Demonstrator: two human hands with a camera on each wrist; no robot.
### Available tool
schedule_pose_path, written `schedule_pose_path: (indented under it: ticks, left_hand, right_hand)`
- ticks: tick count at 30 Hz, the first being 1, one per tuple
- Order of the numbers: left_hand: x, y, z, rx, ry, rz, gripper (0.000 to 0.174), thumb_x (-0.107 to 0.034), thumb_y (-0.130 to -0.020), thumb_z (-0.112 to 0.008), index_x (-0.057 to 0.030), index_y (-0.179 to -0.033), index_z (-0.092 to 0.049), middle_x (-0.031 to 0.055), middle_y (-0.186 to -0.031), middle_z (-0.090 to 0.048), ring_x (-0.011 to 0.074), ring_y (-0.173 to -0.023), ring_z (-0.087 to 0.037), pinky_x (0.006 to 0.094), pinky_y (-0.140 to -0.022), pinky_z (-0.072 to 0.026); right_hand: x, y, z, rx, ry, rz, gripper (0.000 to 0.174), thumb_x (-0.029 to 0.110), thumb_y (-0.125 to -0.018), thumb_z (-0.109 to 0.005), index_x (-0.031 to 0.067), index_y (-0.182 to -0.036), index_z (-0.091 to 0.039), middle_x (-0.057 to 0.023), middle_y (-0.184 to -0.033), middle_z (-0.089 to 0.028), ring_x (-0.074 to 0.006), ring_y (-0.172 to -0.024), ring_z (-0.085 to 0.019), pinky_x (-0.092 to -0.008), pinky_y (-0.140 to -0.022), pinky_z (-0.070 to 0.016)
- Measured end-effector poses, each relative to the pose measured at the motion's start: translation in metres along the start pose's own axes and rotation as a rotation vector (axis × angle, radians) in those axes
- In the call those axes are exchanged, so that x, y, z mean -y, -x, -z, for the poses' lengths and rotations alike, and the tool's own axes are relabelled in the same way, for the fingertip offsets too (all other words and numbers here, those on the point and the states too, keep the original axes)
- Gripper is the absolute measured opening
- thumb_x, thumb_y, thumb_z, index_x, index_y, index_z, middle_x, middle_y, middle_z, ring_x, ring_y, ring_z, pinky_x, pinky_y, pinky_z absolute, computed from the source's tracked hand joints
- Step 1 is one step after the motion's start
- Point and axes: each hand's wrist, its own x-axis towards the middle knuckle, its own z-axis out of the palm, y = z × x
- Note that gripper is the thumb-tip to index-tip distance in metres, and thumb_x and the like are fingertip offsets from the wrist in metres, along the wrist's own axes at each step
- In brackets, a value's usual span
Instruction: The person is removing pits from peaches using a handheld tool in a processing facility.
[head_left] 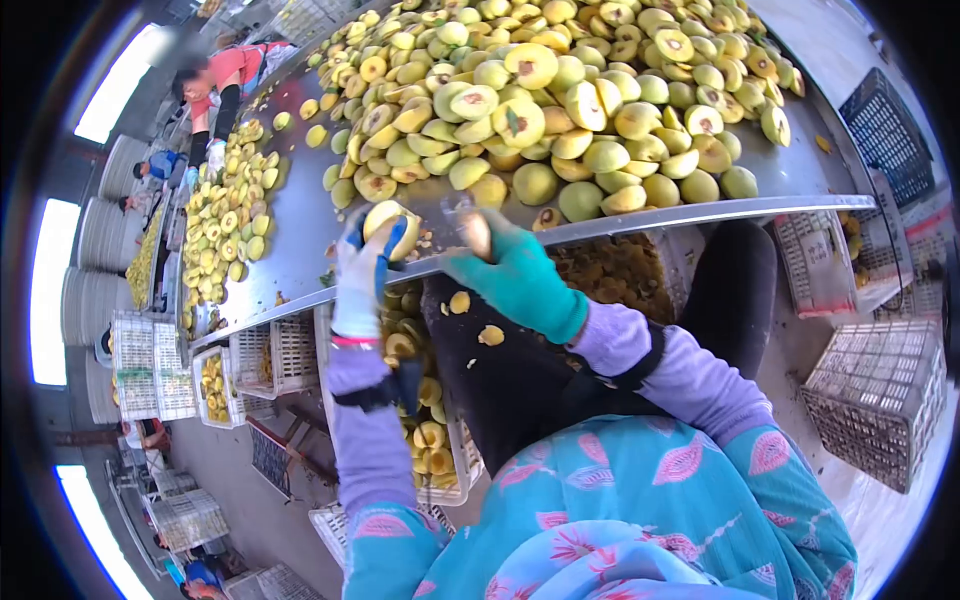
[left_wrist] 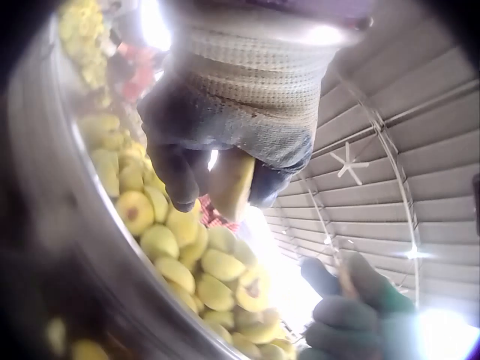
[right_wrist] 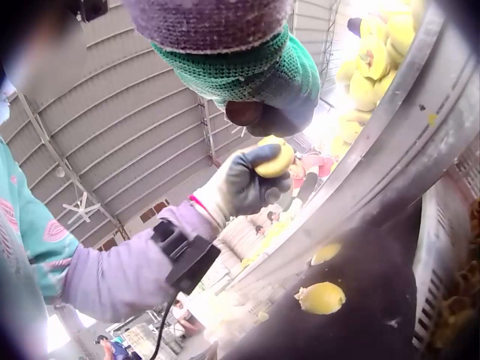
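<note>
My left hand, in a white glove with a blue-grey palm, grips a yellow peach half over the near edge of the metal table. Its thumb and fingers pinch the half by its sides in the left wrist view. Just to the right, my green-gloved right hand holds a small tool with a wooden handle. The tool's metal end is blurred, pointing toward the table. In the right wrist view the round handle end shows at the fist. A large heap of peach halves lies beyond both hands.
The table's raised metal rim runs below the hands. Under it stand a crate of peach halves and one of brown scraps. Fruit pieces lie on the dark-clothed lap. Another person works at the left beside a smaller heap.
</note>
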Motion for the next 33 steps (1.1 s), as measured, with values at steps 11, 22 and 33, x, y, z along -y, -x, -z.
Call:
schedule_pose_path:
  ticks: [11,22,33]
  left_hand:
    - [0.066,0.048,-0.117,0.000,0.442,-0.296,0.022,-0.013,-0.094,-0.054,0.0008,-0.109,-0.059,0.0054,-0.100,-0.064,0.0106,-0.085,-0.059,0.0225,-0.077,-0.0465]
    - [0.056,0.060,-0.125,-0.078,0.314,-0.260,0.028,-0.024,-0.093,-0.056,0.0016,-0.104,-0.061,0.0055,-0.086,-0.064,0.0092,-0.074,-0.059,0.0231,-0.067,-0.0478]
    - [0.059,0.052,-0.127,0.002,0.366,-0.236,0.020,-0.015,-0.090,-0.058,0.0035,-0.097,-0.060,0.0070,-0.077,-0.062,0.0117,-0.064,-0.057,0.0257,-0.058,-0.0476]
  right_hand:
    - [0.002,0.035,0.036,-0.097,0.451,-0.049,0.037,0.020,-0.076,-0.073,0.0109,-0.109,-0.058,-0.0161,-0.077,-0.064,-0.0335,-0.072,-0.065,-0.0365,-0.059,-0.0499]
    - [-0.011,0.065,0.048,-0.110,0.563,0.025,0.030,0.030,-0.095,-0.052,0.0027,-0.083,-0.049,-0.0205,-0.057,-0.054,-0.0401,-0.053,-0.056,-0.0479,-0.045,-0.0396]
    - [-0.007,0.064,0.027,-0.101,0.219,-0.222,0.033,0.034,-0.098,-0.044,0.0041,-0.085,-0.050,-0.0077,-0.053,-0.044,-0.0238,-0.041,-0.044,-0.0377,-0.039,-0.0346]
